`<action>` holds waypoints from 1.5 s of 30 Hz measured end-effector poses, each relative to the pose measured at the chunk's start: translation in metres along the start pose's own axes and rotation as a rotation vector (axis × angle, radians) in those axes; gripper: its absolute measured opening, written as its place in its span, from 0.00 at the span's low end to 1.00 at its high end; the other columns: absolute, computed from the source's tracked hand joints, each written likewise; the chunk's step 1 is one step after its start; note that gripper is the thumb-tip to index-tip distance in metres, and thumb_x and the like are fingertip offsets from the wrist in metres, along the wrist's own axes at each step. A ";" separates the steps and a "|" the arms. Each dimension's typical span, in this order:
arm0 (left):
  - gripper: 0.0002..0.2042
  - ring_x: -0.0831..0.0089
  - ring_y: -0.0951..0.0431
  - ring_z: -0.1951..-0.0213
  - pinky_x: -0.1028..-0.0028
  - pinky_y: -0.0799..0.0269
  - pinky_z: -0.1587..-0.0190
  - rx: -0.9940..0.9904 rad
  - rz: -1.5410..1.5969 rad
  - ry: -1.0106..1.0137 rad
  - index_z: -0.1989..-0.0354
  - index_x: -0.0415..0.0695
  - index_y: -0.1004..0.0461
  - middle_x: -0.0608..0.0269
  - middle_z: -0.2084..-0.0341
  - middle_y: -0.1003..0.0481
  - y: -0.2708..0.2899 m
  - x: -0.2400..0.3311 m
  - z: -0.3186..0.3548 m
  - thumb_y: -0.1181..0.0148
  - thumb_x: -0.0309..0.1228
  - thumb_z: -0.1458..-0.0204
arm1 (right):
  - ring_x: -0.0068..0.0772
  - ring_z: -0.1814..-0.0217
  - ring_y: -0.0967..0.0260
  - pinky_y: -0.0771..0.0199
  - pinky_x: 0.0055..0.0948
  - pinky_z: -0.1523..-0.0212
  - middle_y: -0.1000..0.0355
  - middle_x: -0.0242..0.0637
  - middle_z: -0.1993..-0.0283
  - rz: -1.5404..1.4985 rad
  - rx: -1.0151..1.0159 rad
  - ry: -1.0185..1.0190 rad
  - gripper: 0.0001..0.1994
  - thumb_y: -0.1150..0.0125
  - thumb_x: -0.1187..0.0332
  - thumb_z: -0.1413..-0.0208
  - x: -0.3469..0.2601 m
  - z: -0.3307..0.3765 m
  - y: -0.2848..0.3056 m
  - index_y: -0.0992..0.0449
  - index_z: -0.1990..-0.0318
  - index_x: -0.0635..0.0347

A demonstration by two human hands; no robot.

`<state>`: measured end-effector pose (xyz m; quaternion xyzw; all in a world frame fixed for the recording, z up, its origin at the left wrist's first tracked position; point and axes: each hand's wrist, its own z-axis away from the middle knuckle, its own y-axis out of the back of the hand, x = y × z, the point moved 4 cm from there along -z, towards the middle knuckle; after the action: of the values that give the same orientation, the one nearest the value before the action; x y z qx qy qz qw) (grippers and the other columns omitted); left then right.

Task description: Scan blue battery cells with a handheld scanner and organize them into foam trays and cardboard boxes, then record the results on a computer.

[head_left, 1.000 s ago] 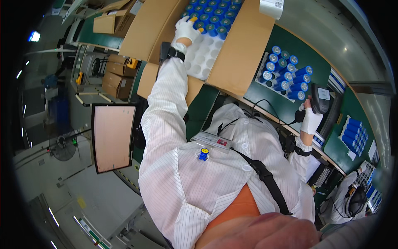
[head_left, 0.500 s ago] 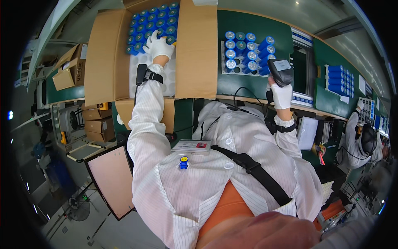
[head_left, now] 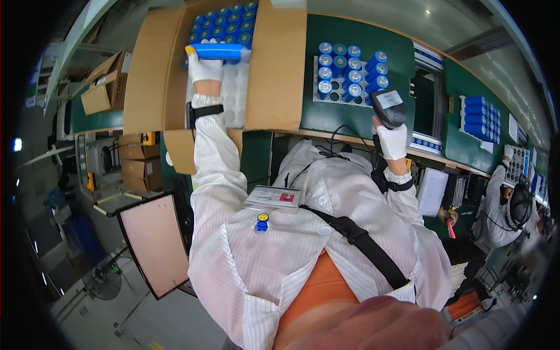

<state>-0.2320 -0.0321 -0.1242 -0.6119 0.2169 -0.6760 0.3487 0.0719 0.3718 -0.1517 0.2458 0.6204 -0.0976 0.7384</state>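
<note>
The white-gloved right hand (head_left: pixel 393 142) has its fingers round a dark-grey plastic handheld scanner (head_left: pixel 391 116); farther out, the white-gloved left hand (head_left: pixel 205 71) grips a smooth blue cylinder (head_left: pixel 219 52) sideways over an open brown cardboard carton (head_left: pixel 277 70); the step seems single-cylinder handling, next calling for a secure, wall-clearing hold.

Cylinders (head_left: pixel 226 29): in carton (head_left: pixel 277 73) | carton: left of tray (head_left: pixel 317 81) | tray: on table (head_left: pixel 335 30), near scanner (head_left: pixel 389 108)

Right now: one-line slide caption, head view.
Left hand holds a blue cylinder over an open carton; right hand grips a dark handheld scanner.
</note>
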 end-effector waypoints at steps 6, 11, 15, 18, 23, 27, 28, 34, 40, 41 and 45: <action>0.22 0.63 0.27 0.72 0.63 0.27 0.66 -0.163 0.505 0.616 0.71 0.46 0.33 0.60 0.76 0.29 0.006 -0.012 0.026 0.51 0.54 0.40 | 0.43 0.63 0.20 0.23 0.31 0.62 0.20 0.47 0.66 0.259 -0.267 0.331 0.17 0.26 0.71 0.61 -0.034 0.004 -0.025 0.21 0.60 0.64; 0.17 0.66 0.25 0.69 0.69 0.25 0.65 -0.236 0.225 0.703 0.58 0.39 0.35 0.58 0.69 0.29 -0.072 -0.025 0.110 0.48 0.43 0.39 | 0.47 0.62 0.21 0.23 0.33 0.62 0.21 0.46 0.64 0.279 -0.454 0.475 0.18 0.27 0.70 0.59 -0.084 0.026 -0.041 0.21 0.58 0.61; 0.17 0.68 0.25 0.70 0.71 0.24 0.68 -0.129 0.176 0.763 0.54 0.37 0.36 0.57 0.69 0.28 -0.097 -0.044 0.147 0.50 0.41 0.36 | 0.49 0.63 0.23 0.22 0.34 0.62 0.22 0.46 0.65 0.241 -0.482 0.635 0.15 0.28 0.70 0.58 -0.105 0.033 -0.047 0.20 0.59 0.58; 0.16 0.67 0.24 0.69 0.70 0.23 0.69 -0.089 -0.092 0.560 0.52 0.37 0.36 0.54 0.67 0.27 -0.103 -0.056 0.160 0.51 0.40 0.35 | 0.50 0.64 0.23 0.22 0.36 0.64 0.22 0.45 0.66 0.258 -0.479 0.633 0.13 0.29 0.70 0.58 -0.104 0.034 -0.044 0.21 0.62 0.58; 0.15 0.66 0.22 0.69 0.68 0.21 0.67 -0.040 -0.300 0.570 0.48 0.40 0.35 0.52 0.64 0.25 -0.129 -0.074 0.177 0.50 0.38 0.35 | 0.50 0.67 0.24 0.23 0.38 0.67 0.24 0.43 0.68 0.304 -0.433 0.668 0.13 0.28 0.68 0.58 -0.090 0.031 -0.030 0.22 0.63 0.58; 0.18 0.67 0.21 0.69 0.68 0.21 0.68 -0.134 -0.543 0.562 0.44 0.42 0.35 0.55 0.61 0.24 -0.147 -0.088 0.184 0.48 0.39 0.36 | 0.50 0.68 0.24 0.23 0.39 0.67 0.24 0.43 0.69 0.362 -0.401 0.648 0.16 0.27 0.66 0.59 -0.079 0.032 -0.017 0.24 0.63 0.58; 0.17 0.65 0.21 0.69 0.65 0.21 0.69 -0.131 -0.542 0.583 0.46 0.43 0.35 0.55 0.63 0.23 -0.150 -0.092 0.184 0.47 0.40 0.36 | 0.50 0.68 0.24 0.23 0.39 0.67 0.24 0.43 0.69 0.393 -0.398 0.648 0.16 0.26 0.65 0.59 -0.078 0.032 -0.014 0.25 0.63 0.58; 0.17 0.60 0.21 0.66 0.58 0.20 0.66 -0.245 -0.286 0.772 0.46 0.42 0.36 0.53 0.62 0.23 -0.151 -0.126 0.184 0.51 0.41 0.36 | 0.48 0.65 0.22 0.22 0.35 0.64 0.22 0.43 0.67 0.275 -0.340 0.519 0.16 0.25 0.67 0.60 -0.071 0.032 0.014 0.22 0.62 0.59; 0.18 0.67 0.20 0.58 0.67 0.22 0.56 -0.284 -0.737 -0.038 0.45 0.37 0.36 0.56 0.58 0.24 -0.149 -0.148 0.216 0.41 0.23 0.43 | 0.42 0.66 0.20 0.23 0.32 0.64 0.21 0.44 0.68 0.195 -0.142 0.427 0.15 0.25 0.71 0.60 -0.025 0.020 0.048 0.22 0.63 0.62; 0.21 0.69 0.20 0.58 0.71 0.23 0.55 -0.204 -0.843 -0.144 0.46 0.37 0.34 0.57 0.57 0.23 -0.142 -0.155 0.217 0.36 0.21 0.47 | 0.43 0.66 0.20 0.23 0.33 0.64 0.21 0.44 0.68 0.189 -0.127 0.377 0.15 0.25 0.72 0.61 -0.014 0.017 0.050 0.22 0.64 0.62; 0.22 0.71 0.20 0.57 0.73 0.23 0.55 -0.170 -0.984 -0.217 0.48 0.39 0.29 0.58 0.58 0.22 -0.124 -0.178 0.216 0.30 0.22 0.53 | 0.43 0.67 0.20 0.23 0.33 0.66 0.20 0.44 0.69 0.150 -0.050 0.416 0.14 0.25 0.73 0.62 -0.002 0.013 0.055 0.21 0.65 0.63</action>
<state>-0.0445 0.2102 -0.1209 -0.7343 -0.0800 -0.6728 -0.0415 0.1073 0.4123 -0.1346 0.2879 0.7416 0.0258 0.6053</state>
